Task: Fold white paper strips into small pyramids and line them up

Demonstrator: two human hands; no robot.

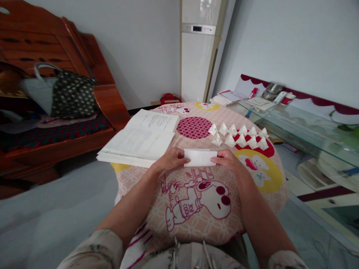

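A folded strip of white paper (200, 158) is stretched level between my two hands, just above the patterned tablecloth. My left hand (172, 158) pinches its left end, thumb toward me. At the other end, my right hand (227, 160) pinches the paper in the same way. Beyond the right hand stand several small folded white paper pyramids (241, 141) in two rows. An open book (143, 136) with printed pages lies to the left, its near right corner close to my left hand.
The round table wears a pink cartoon tablecloth (196, 220). A glass-topped cabinet (308, 130) on the right carries papers (226, 97) and small items. On the left, a wooden bench (103, 101) holds a dark patterned bag (73, 93). A tall white appliance (198, 63) stands behind.
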